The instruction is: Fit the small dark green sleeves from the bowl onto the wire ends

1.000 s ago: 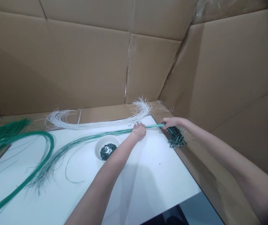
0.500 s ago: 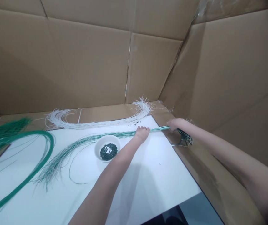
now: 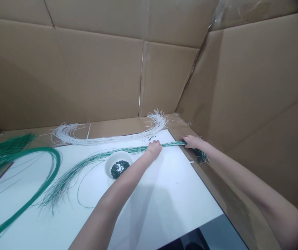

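A long bundle of thin green wires (image 3: 96, 158) lies across the white table sheet (image 3: 164, 198), fanning out at its left end. My left hand (image 3: 154, 149) is closed around the bundle near its right part. My right hand (image 3: 193, 141) grips the same bundle further right, at the table's edge, where the dark wire ends (image 3: 201, 155) hang past my wrist. A small white bowl (image 3: 118, 166) with dark green beads sits just left of my left forearm.
A bundle of white wires (image 3: 107, 136) curves along the far edge. A thick green wire loop (image 3: 36, 187) and more green strands (image 3: 2, 147) lie at the left. A few loose beads (image 3: 149, 139) are scattered near my left hand. Cardboard walls (image 3: 242, 86) enclose the back and right.
The green bundle has slid to the right across the table. My right hand moved right and then back a little; the dark wire ends now sit closer under my wrist.
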Demonstrator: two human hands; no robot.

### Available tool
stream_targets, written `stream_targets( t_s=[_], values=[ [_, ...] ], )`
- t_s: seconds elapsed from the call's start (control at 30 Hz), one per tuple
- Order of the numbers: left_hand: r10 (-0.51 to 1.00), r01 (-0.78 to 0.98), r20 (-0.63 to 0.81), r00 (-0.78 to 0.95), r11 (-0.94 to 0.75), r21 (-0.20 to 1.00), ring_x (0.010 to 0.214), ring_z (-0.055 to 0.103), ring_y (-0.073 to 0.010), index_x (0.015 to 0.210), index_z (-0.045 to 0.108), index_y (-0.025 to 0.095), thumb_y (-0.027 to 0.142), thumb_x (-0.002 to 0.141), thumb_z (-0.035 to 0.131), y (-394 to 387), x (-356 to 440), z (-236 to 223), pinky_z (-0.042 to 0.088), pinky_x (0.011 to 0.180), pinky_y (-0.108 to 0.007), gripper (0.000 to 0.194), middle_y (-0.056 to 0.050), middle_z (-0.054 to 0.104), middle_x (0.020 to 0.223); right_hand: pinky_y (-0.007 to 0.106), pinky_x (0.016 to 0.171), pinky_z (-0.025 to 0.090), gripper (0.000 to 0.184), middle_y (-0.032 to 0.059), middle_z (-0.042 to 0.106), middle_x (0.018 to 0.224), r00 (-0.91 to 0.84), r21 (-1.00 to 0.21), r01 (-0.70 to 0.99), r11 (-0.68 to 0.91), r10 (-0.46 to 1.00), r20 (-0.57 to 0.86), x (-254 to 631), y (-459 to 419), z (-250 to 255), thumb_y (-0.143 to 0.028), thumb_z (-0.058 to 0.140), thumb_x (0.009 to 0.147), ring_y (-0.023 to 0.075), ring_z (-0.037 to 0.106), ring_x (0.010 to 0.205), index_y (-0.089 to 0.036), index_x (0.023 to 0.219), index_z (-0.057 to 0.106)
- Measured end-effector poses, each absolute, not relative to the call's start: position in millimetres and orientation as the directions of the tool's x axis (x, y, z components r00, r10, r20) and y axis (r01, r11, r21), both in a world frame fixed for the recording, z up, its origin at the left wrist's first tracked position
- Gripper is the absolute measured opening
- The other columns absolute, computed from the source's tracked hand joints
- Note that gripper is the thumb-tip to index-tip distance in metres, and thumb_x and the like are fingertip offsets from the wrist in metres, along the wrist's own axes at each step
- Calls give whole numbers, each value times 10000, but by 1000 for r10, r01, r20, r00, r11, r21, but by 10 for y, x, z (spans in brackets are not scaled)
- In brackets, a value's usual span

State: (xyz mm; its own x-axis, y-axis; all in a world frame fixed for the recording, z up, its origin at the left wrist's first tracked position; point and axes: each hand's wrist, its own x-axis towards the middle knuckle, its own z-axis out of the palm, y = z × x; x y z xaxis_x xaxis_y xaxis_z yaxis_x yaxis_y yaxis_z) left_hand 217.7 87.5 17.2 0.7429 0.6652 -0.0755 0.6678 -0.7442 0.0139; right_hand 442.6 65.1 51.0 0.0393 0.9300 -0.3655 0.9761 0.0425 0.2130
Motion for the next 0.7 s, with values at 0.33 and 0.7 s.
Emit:
stream_targets(
  t_s=[0.33, 0.7],
  values=[
    [587, 609, -165, 792, -776, 164, 914, 561, -184, 1055, 529, 108, 239, 800, 500, 843, 1927, 571, 457, 782, -328, 288, -107, 579, 1032, 297, 930, 362, 477, 65, 567, 1153, -84, -199, 977, 77, 996, -28, 4499, 601, 1098, -455, 489, 726, 213, 513, 1065, -172, 1105, 549],
    [885, 840, -70, 460, -409, 356, 1090, 490, -178, 1110, 551, 166, 394, 816, 291, 1133, -47, 1232, 359, 899, -221, 454, -35, 537, 1195, 243, 863, 393, 265, 70, 631, 1039, -349, -118, 932, 344, 937, -28, 3378, 926, 685, -169, 488, 763, 171, 566, 971, -158, 997, 611]
  ],
)
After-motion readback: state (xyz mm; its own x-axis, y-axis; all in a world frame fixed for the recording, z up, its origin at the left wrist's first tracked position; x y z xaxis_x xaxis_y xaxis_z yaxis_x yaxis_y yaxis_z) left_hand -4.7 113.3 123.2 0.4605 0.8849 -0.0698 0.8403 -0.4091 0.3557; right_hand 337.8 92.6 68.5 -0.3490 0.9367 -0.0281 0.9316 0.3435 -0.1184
